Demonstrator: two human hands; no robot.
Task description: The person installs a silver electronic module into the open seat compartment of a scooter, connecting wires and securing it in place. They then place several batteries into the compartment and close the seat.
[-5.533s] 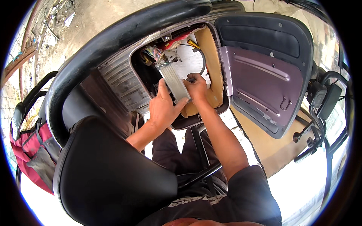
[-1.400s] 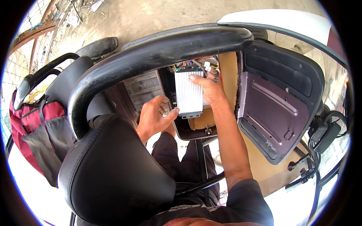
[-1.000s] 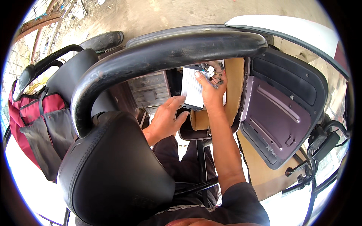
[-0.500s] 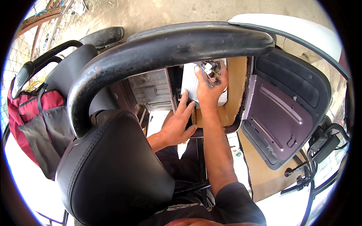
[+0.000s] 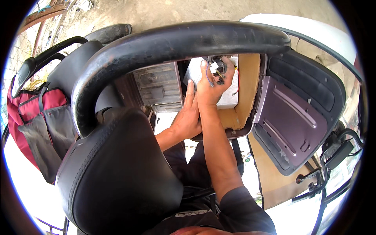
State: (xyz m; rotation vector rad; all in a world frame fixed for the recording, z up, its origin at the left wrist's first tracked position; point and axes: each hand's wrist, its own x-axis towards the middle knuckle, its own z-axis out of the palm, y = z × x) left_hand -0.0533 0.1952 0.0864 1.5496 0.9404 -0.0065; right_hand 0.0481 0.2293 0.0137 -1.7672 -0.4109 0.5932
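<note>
My right hand reaches into the compartment, thumb and fingers curled around a bundle of wires with black and white connectors. Under that hand lies a silver ribbed metal box, partly covered by it. A white block-like surface shows to the right of the hand, with a red wire beside it. My left hand is stretched out, fingers straight and close together, their tips at the metal box's near left edge. It lies against my right wrist. The handrail hides the compartment's far side.
Cardboard lines the compartment. A thick black curved handrail arches over it. The hinged seat stands open on the right, its purple underside showing. A black padded backrest fills the near left. Farther left hangs a red and grey bag.
The ribbed box and my right hand have shifted slightly left and away, baring more of the white surface. My left hand has moved in against the right wrist, its fingers closer together.
</note>
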